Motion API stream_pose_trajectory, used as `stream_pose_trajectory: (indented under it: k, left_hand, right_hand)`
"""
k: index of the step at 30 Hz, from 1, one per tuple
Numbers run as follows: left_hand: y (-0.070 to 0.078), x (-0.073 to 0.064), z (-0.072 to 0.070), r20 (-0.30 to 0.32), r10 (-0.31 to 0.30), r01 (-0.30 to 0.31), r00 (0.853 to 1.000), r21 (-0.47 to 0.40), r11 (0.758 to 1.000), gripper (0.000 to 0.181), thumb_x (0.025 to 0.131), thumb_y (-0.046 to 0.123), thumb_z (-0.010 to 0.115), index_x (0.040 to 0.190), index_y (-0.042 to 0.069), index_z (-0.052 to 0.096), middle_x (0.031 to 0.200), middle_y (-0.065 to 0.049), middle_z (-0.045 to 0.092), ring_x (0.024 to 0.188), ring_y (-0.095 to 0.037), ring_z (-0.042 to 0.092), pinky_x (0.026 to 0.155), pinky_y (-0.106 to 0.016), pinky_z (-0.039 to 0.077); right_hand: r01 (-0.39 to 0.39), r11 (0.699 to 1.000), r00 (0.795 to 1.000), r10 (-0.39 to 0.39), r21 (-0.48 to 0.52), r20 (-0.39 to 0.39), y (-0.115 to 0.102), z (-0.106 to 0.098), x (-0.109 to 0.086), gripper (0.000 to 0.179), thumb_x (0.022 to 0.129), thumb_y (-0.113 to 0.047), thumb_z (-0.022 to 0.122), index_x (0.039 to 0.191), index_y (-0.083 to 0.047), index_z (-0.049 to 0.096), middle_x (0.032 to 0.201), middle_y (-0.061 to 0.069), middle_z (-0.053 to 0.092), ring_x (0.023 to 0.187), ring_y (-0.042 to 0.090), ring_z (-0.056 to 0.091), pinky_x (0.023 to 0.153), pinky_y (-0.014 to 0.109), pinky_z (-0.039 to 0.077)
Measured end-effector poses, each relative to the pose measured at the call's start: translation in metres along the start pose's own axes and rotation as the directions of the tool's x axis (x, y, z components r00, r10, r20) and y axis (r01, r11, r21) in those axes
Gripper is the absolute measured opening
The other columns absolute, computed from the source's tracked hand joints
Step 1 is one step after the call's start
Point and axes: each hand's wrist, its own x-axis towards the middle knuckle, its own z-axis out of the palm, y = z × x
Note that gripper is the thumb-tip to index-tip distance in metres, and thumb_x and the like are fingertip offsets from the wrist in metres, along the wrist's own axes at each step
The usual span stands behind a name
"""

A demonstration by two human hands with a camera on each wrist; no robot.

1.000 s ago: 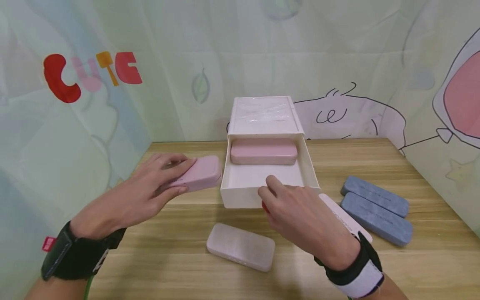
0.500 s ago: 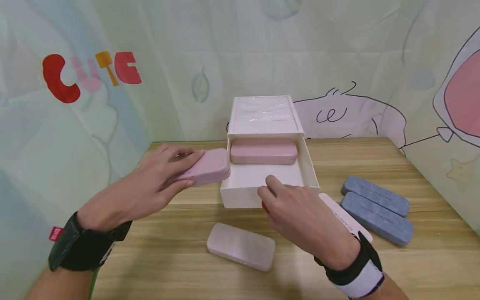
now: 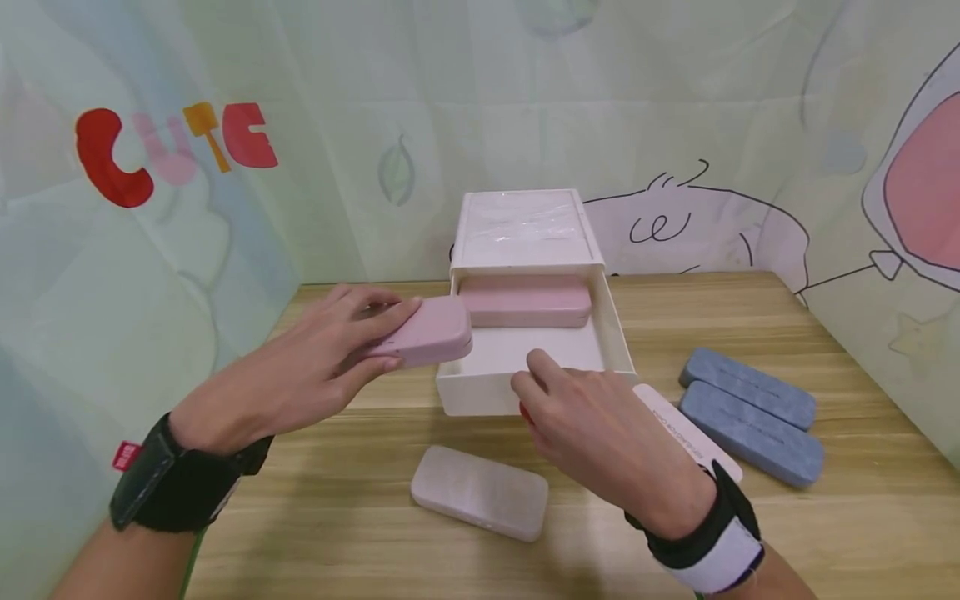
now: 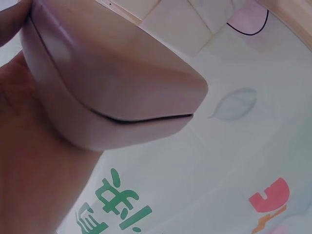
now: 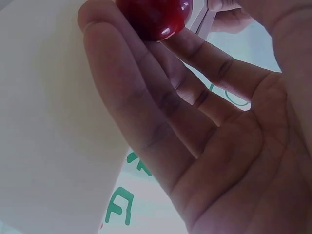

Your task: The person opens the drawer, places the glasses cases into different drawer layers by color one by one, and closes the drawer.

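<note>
My left hand [image 3: 300, 358] holds a pink glasses case [image 3: 433, 329] between thumb and fingers, its right end over the left wall of a pulled-out white drawer [image 3: 480, 396]. In the left wrist view the lid seam runs round the end of the case. Another pink glasses case [image 3: 525, 300] lies across the back of the drawer. My right hand [image 3: 592, 433] is at the drawer's front, its fingers round a shiny red knob [image 5: 156, 19]. The head view mostly hides that knob behind the fingers.
A pale glasses case [image 3: 480, 493] lies on the wooden table [image 3: 337, 542] in front of the drawer. To the right are two blue cases [image 3: 750, 433] and a white printed strip [image 3: 686, 433], partly behind my right wrist. The white drawer box [image 3: 525, 229] stands against the patterned backdrop.
My left hand has moved right and slightly up with the pink glasses case, from beside the drawer to over its left wall. My right hand stays at the knob.
</note>
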Motion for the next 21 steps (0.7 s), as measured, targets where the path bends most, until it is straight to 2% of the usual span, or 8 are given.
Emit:
stream_pose_trajectory:
  k: [13,18,21]
  left_hand:
    - [0.001,0.013,0.002,-0.014,0.064,-0.064,0.998,0.005,0.998,0.060,0.102,0.028,0.062,0.157,0.021,0.040,0.147,-0.007,0.051,0.133,-0.027,0.045,0.105,-0.049,0.044]
    - [0.005,0.020,0.002,-0.036,0.095,-0.093,0.995,0.036,0.995,0.061,0.101,0.031,0.063,0.156,0.019,0.042,0.144,-0.009,0.053,0.132,-0.028,0.046,0.105,-0.048,0.043]
    - [0.008,0.023,0.001,-0.033,0.092,-0.091,0.995,0.038,0.995,0.061,0.101,0.033,0.063,0.156,0.018,0.042,0.145,-0.010,0.053,0.132,-0.029,0.046,0.105,-0.049,0.043]
  right_hand:
    - [0.013,1.000,1.000,-0.013,0.011,-0.006,0.000,0.001,0.001,0.018,0.087,-0.012,0.073,0.085,-0.009,0.055,0.076,0.000,0.045,0.050,0.009,0.045,0.042,0.022,0.032]
    - [0.003,1.000,0.999,-0.004,0.025,0.034,0.001,-0.001,0.001,0.018,0.087,-0.013,0.074,0.089,-0.010,0.057,0.078,0.000,0.045,0.050,0.008,0.045,0.043,0.020,0.032]
    - [0.004,0.999,0.999,-0.005,0.036,0.044,0.000,-0.002,0.001,0.018,0.088,-0.013,0.074,0.090,-0.010,0.057,0.079,-0.001,0.046,0.051,0.008,0.046,0.044,0.020,0.032]
